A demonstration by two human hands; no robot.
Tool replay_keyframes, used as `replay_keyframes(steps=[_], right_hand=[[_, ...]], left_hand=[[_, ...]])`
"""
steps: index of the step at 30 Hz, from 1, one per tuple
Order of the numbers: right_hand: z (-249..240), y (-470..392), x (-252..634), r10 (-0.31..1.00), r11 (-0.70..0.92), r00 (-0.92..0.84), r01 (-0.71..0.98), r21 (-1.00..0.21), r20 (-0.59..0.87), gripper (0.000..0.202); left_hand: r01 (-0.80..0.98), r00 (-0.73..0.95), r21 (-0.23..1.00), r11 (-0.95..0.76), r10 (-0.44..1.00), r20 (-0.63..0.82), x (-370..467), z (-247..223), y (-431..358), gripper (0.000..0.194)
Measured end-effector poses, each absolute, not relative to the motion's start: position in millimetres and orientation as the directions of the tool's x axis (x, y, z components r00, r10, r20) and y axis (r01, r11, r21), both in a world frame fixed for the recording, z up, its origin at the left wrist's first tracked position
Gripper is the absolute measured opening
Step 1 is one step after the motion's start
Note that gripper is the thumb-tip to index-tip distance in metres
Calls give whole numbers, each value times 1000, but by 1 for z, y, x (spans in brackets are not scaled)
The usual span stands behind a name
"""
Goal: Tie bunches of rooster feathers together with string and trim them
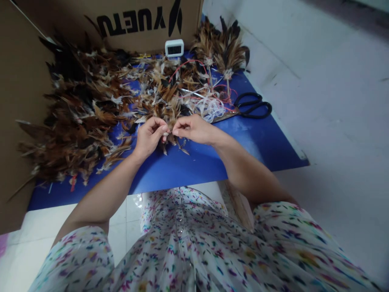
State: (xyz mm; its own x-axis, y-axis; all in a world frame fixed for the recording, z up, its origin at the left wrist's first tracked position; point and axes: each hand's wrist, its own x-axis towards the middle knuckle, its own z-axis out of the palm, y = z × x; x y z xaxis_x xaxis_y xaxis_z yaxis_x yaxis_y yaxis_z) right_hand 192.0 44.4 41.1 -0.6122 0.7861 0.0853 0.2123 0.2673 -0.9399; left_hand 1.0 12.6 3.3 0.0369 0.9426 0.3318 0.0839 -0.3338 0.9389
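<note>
My left hand [151, 137] is closed in a pinch on a small bunch of feathers [174, 112], whose pale quill ends show at the fingertips. Close beside it, my right hand [194, 129] also has thumb and forefinger pressed together at the bunch's right edge; what lies between them is too small to make out. Loose brown feathers [158, 87] lie just beyond both hands. To the right of them is a tangle of clear plastic strip [211, 106] with red string [191, 61].
Black-handled scissors [253, 106] lie at the table's right. Two feather bundles on sticks [228, 50] rest behind them. A white digital clock [174, 48] stands before a cardboard box [142, 20]. A large feather pile [79, 109] covers the left of the blue table [182, 170].
</note>
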Motion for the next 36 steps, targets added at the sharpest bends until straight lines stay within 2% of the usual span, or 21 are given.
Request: replay_keyframes(steps=[10,22,32,36], right_hand=[[51,45,198,776,235,-626,178,-956,75,12],[51,43,199,784,291,-604,154,-944,143,11],[43,42,190,806,359,-565,232,-904,175,9],[45,41,189,826,338,-528,187,-922,196,9]], left_hand=[[-62,52,972,-229,971,232,3,5,14,50],[2,133,981,-194,972,192,3,6,10,42],[188,166,950,-249,961,219,3,3,10,37],[146,200,963,-227,960,196,3,4,9,38]])
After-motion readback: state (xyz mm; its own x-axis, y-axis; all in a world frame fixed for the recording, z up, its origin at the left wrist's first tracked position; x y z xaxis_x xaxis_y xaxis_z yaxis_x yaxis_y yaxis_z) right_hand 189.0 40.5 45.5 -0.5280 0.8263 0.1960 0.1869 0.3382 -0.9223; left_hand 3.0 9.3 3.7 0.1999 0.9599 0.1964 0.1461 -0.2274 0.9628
